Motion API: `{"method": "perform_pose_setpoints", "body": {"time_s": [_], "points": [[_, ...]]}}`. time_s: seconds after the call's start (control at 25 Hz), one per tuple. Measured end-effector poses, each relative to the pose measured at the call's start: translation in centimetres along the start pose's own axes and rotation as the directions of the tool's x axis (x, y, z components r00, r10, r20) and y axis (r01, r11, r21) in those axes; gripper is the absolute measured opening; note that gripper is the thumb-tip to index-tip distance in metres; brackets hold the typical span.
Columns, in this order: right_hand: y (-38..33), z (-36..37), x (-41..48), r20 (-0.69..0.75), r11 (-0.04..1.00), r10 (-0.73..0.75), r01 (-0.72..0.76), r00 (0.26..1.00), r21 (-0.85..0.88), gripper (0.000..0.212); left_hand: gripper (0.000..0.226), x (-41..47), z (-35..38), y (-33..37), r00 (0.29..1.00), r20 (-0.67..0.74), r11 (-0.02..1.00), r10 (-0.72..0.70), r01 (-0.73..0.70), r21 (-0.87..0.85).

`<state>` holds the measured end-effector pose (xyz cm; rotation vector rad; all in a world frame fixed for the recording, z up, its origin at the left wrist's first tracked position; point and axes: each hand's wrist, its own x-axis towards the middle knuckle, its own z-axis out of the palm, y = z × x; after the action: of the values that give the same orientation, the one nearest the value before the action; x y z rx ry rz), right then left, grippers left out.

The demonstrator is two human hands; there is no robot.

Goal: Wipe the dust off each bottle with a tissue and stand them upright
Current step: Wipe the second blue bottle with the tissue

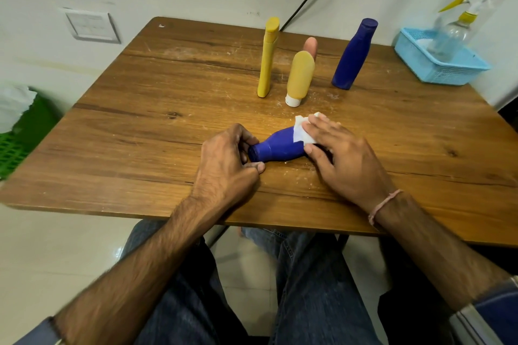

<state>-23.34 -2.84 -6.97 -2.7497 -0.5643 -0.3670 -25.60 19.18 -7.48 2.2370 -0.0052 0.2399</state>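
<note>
Risks rolling the lying blue bottle [276, 148], near-centre on the table [140, 126], cap end gripped by the left hand [227, 159], into the far orange tube [300, 75] by overpressing the tissue [301, 131] under the flat right hand [344, 157].

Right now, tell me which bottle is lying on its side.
The small blue bottle between the hands: left hand grips its cap end, right hand presses a tissue on it. The tall blue bottle and the rest stand upright.

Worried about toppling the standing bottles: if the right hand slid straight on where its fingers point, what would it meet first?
Likely the orange tube standing on its white cap, just past the tissue the right hand presses on the lying blue bottle; depth is unclear.
</note>
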Motion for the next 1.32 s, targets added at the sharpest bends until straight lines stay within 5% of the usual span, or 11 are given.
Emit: {"method": "perform_pose_setpoints", "body": {"time_s": [0.08,0.28,0.4,0.6,0.88,1.08,1.32], "points": [[-1.2,0.6,0.5,-0.023,1.000,0.002,-0.002,1.000,0.022,0.048,0.039,0.0,0.1,0.0,1.000,-0.003,1.000,-0.012,0.012,-0.003],[-4.7,2.6,-0.4,0.006,0.945,-0.306,0.302,0.952,0.128,0.050,0.031,-0.2,0.1,0.1,0.999,-0.037,1.000,0.000,-0.001,-0.027],[-3.1,2.0,-0.4,-0.016,0.925,-0.366,0.365,0.931,0.102,0.058,0.033,-0.3,0.0,0.1,0.999,-0.036,0.999,-0.011,0.010,-0.040],[0.8,-0.6,1.5,-0.084,0.991,0.032,-0.021,0.996,0.131,0.050,0.040,-0.1,-0.1,0.1,0.999,0.003,0.998,-0.049,0.049,-0.028],[0.6,-1.7,2.2,-0.134,0.857,0.401,-0.319,0.906,0.405,0.035,0.044,-0.1,0.0,-0.2,0.994,-0.078,0.996,0.077,-0.080,-0.033],[1.0,-1.6,1.3,-0.164,0.768,0.490,-0.335,0.856,0.546,0.030,0.054,-0.2,-0.2,-0.4,0.995,-0.059,0.987,0.080,-0.087,-0.132],[1.3,-1.5,-0.7,-0.265,0.814,0.426,-0.238,0.865,0.529,0.032,0.055,-0.3,-0.2,0.0,0.998,-0.053,0.943,0.039,-0.054,-0.330]]}}
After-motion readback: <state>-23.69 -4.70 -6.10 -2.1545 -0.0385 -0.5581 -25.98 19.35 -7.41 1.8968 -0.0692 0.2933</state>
